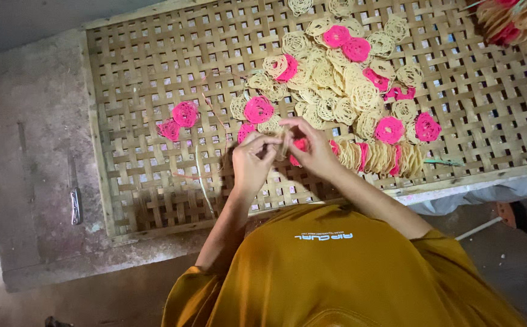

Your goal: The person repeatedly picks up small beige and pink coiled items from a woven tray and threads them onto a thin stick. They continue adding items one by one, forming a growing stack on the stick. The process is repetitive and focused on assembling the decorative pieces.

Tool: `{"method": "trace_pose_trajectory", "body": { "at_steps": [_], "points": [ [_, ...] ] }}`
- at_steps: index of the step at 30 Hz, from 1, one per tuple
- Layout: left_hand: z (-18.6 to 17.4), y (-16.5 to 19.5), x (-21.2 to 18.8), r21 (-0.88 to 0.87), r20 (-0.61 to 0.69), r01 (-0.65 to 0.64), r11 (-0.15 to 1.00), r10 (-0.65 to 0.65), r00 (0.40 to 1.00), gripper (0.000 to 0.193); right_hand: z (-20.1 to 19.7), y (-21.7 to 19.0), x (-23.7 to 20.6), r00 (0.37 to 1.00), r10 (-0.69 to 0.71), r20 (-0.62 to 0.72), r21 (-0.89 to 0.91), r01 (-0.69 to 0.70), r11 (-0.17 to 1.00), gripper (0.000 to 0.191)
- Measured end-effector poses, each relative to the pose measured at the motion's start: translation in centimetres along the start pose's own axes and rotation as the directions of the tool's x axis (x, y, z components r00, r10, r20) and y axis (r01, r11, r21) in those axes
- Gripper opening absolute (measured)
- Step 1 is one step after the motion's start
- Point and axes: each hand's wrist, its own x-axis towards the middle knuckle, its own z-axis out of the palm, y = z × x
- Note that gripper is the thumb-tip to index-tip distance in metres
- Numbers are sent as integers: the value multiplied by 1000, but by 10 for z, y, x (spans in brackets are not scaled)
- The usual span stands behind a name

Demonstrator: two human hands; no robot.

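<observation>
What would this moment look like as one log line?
left hand: pinching pale strand | right hand: holding cracker stack | surface: woven bamboo tray

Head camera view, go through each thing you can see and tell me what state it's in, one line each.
Left hand: raised over tray, fingers pinching a thin strand.
Right hand: closed on pink disc.
Woven tray: flat, discs scattered on it.
Cream discs: loose pile.
Disc stack: on edge, in a row.
Knife: lying untouched beside tray.

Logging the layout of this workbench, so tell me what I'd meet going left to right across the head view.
Knife → two loose pink discs → left hand → right hand → upright row of discs → green strip.
</observation>
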Motion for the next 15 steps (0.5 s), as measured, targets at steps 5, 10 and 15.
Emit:
{"method": "trace_pose_trajectory", "body": {
  "at_steps": [5, 10, 15],
  "points": [
    [-1, 28, 2, 91, 1, -221, 971, 221, 975, 18, -38, -20, -2, 901, -432, -41, -423, 376, 824, 42],
    [5, 28, 15, 45, 127, -240, 970, 233, 964, 22, -21, -14, -18, 997, -70, 31, -222, 75, 972, 24],
    [27, -13, 77, 230, 196, -290, 929, 247, 949, 38, -9, 5, -31, 994, -59, -89, 2, 59, 998, 13]
  ]
}}
